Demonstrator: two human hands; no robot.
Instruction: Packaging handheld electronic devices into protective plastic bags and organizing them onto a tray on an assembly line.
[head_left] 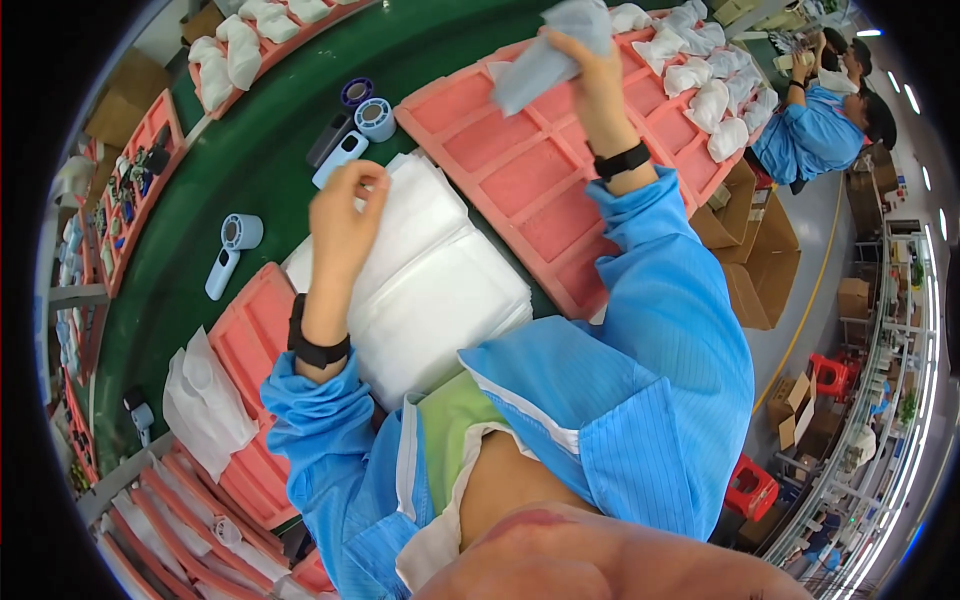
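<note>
Head view: right hand holds blurred pale pouch, contents unclear.

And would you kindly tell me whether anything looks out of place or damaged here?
Nothing looks clearly spilled or damaged. A white wrapper lies crumpled over the edge of the left pink tray, unlike the neater white stack. One light-blue fan also lies apart from the cluster of fans on the green surface.

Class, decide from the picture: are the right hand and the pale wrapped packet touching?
Touching. The head view shows the right hand gripping the pale wrapped packet, with no gap between them.
</note>
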